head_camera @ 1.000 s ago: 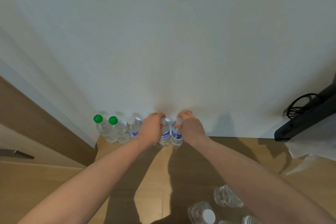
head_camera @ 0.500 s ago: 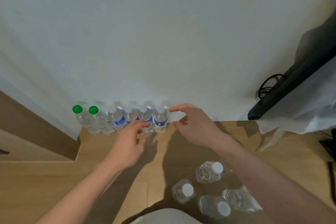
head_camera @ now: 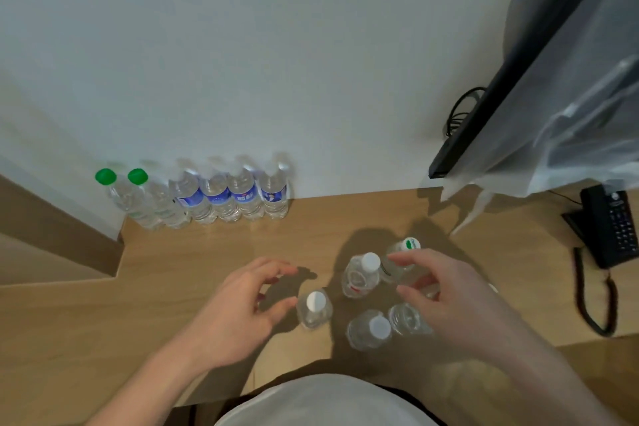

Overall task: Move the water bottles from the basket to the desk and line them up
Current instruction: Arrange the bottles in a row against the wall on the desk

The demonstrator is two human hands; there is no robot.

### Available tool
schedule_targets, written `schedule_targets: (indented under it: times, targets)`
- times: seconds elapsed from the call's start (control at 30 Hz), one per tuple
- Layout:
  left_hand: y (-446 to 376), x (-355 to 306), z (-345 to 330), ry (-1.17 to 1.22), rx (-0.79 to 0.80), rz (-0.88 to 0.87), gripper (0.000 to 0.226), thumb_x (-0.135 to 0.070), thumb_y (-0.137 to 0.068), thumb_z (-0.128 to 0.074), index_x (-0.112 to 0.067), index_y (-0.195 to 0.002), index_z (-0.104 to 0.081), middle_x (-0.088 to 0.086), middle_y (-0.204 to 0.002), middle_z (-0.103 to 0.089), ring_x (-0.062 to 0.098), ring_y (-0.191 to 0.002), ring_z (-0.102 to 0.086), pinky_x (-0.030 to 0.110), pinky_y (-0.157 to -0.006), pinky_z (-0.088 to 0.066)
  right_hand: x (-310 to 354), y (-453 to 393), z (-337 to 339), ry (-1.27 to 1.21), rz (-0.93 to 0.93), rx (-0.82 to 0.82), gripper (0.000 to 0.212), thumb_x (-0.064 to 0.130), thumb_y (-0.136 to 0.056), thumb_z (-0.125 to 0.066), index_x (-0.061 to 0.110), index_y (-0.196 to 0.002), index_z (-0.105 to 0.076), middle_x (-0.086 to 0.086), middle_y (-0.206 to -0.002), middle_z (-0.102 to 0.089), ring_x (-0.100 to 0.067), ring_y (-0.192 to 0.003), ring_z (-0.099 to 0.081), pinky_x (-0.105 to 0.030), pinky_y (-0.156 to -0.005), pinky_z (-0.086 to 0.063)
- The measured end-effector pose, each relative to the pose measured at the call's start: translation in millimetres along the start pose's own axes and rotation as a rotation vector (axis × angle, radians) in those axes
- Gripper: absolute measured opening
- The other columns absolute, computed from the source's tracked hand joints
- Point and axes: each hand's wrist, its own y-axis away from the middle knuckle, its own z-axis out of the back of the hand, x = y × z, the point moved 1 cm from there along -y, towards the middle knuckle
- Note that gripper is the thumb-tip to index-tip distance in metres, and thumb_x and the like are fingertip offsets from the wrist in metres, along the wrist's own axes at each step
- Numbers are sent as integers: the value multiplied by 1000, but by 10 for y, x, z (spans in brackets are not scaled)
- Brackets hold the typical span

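**Six bottles lined up, five left loose on the bench**

Head view: A row of six clear plastic water bottles is seen standing along the far edge of the light wooden bench, against the white wall. The two at the left carry green caps; the four to their right carry blue labels. This part of the task can be judged done.

Nearer, right of centre, five more clear plastic bottles stand in a loose cluster, well apart from the row and not yet lined up. No basket is shown.

The left hand is held just left of the nearest white-capped bottle, its fingers spread and lightly curved, with nothing gripped. The right hand is held over the right side of the cluster, fingers likewise spread and nothing held.

A black telephone sits at the far right.
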Motion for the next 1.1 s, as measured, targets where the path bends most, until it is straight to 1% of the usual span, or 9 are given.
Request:
schedule_targets:
  times: [0.2,0.33,0.4,0.47,0.6,0.7,0.87,1.0,1.1]
  targets:
    - [-147,-73,-431,-119,67,-26,45,-31,-95,-73,-36,-138,-61,-26,-140,-55,-1,-126,-54,24,-107,-46,-191,94,-299,110,10,198,52,52,-93,-72,58,-139,-50,35,-129,-54,5,-100,-61,-28,-90,-57]
    - [-172,-43,-689,-182,80,22,40,-23,-95,-70,-37,-132,-63,-19,-133,-64,10,-118,-60,26,-93,-45,-359,70,-579,126,29,275,52,50,-89,-75,48,-139,-57,31,-130,-54,4,-95,-58,-28,-92,-53]
    - [-175,-42,-762,-225,40,47,34,-25,-97,-68,-38,-128,-62,-16,-123,-69,13,-102,-60,28,-78,-39,-432,30,-703,121,28,270,44,46,-90,-76,44,-133,-63,28,-126,-56,2,-93,-60,-31,-91,-55]
    - [-193,-39,-805,-266,9,51,29,-29,-99,-67,-39,-125,-61,-15,-116,-71,17,-94,-61,32,-71,-37,-490,-19,-773,99,20,240,36,43,-92,-76,42,-127,-66,27,-122,-57,0,-91,-61,-32,-91,-56]
    - [-278,24,-803,-307,-48,71,29,-33,-99,-66,-40,-126,-58,-13,-115,-72,21,-98,-67,37,-75,-50,-547,-129,-803,79,38,174,29,32,-101,-67,39,-129,-64,23,-127,-56,-1,-104,-56,-23,-92,-48]
    - [-373,86,-709,-283,-125,125,27,-40,-98,-68,-38,-123,-59,-8,-108,-75,20,-98,-72,39,-78,-57,-554,-186,-785,114,55,152,26,26,-104,-60,38,-127,-61,19,-129,-57,-7,-114,-56,-25,-91,-45]
    - [-397,84,-703,-315,-97,136,28,-44,-97,-69,-40,-121,-56,-8,-104,-75,18,-93,-72,40,-77,-59,-537,-131,-785,181,83,210,28,26,-98,-68,37,-123,-65,24,-127,-56,-5,-115,-56,-28,-96,-49]
    - [-365,13,-782,-347,-114,88,27,-32,-100,-65,-37,-125,-58,-9,-109,-71,19,-97,-67,33,-71,-47,-506,-48,-781,183,79,258,32,36,-94,-72,40,-125,-64,26,-126,-58,-4,-112,-59,-36,-99,-53]
    - [-338,9,-821,-321,-116,60,27,-29,-101,-61,-34,-127,-57,-10,-115,-67,15,-95,-65,29,-72,-41,-446,-89,-665,236,38,193,39,47,-95,-69,44,-133,-60,25,-129,-59,-5,-103,-63,-36,-94,-55]
